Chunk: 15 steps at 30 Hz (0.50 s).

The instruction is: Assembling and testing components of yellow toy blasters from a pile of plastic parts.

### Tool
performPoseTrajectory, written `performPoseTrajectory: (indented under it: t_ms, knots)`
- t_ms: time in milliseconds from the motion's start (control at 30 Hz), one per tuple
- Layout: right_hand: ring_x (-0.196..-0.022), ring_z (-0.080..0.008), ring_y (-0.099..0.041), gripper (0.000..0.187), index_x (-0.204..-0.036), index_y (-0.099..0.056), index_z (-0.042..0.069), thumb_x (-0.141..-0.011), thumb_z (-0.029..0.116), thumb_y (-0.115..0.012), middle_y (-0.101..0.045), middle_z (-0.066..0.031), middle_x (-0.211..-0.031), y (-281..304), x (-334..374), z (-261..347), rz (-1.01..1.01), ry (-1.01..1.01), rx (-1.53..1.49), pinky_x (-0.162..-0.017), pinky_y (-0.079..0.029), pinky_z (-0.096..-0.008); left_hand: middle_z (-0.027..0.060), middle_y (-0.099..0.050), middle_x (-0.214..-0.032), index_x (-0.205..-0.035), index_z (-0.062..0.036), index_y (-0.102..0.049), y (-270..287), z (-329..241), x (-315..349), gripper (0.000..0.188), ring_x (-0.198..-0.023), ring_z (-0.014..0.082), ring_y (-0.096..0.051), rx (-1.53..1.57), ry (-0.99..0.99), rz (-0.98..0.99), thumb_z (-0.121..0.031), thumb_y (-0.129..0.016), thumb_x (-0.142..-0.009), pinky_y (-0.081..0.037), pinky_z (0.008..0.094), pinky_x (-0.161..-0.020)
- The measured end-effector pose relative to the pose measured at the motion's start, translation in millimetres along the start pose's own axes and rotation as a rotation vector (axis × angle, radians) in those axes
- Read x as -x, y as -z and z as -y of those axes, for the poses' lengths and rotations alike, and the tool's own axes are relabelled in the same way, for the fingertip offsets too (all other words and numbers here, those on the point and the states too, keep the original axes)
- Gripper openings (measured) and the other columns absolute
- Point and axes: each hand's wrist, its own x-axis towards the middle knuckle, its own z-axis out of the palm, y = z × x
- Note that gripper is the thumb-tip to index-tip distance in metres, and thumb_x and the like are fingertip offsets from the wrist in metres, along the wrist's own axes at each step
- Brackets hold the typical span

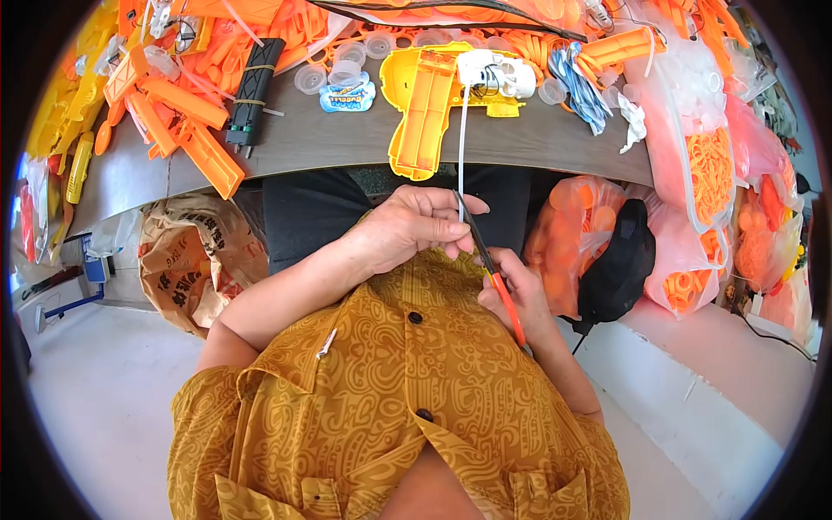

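On the table's near edge lies a yellow bubble-gun shell half (pixel 400 87) with an orange panel (pixel 426 108) in it. A white mechanism (pixel 498 73) sits at its right. From that a thin white tube (pixel 463 143) hangs down past the table edge. My left hand (pixel 416 227) has its fingers closed round the tube's lower end. My right hand (pixel 523 295) holds scissors (pixel 498 282) with red handles and dark blades, seen nearly edge-on. The blade tips point up beside the tube, close to my left fingertips. Whether the blades touch the tube cannot be made out.
Orange plastic parts (pixel 186 121) and a black battery case (pixel 253 95) lie at the left. Clear round caps (pixel 347 65) and blue wire bundles (pixel 581 87) are behind. Bags of orange rings (pixel 711 173) stand at the right. A paper bag (pixel 199 260) sits below the table.
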Motion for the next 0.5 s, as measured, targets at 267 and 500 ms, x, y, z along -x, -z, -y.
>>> performPoseTrajectory:
  t_ms: [267,500]
  knots:
    - [-0.053,-0.0101,-0.037,0.049,-0.097,-0.049,-0.001,-0.070,0.034,-0.070,-0.040,-0.0041,-0.060,-1.9,-2.0,8.7,-0.008,-0.077,0.015,-0.048,-0.034,-0.0233,0.0096,-0.060,-0.078,-0.112,0.0082,-0.047,3.2,-2.9,5.1,0.035,-0.070,0.0129,-0.057,-0.037,0.005,0.001,-0.006,-0.054,-0.081,-0.045,0.0231,-0.066]
    - [-0.057,-0.0063,-0.039,0.045,-0.095,-0.052,0.002,-0.069,0.035,-0.069,-0.043,0.0042,-0.065,5.7,5.0,8.6,-0.050,-0.117,0.189,-0.050,-0.034,-0.0209,0.0107,-0.062,-0.076,-0.115,0.0096,-0.043,5.9,10.7,-2.2,0.042,-0.066,0.0128,-0.058,-0.067,-0.016,0.015,-0.005,-0.057,-0.078,-0.046,0.0225,-0.063]
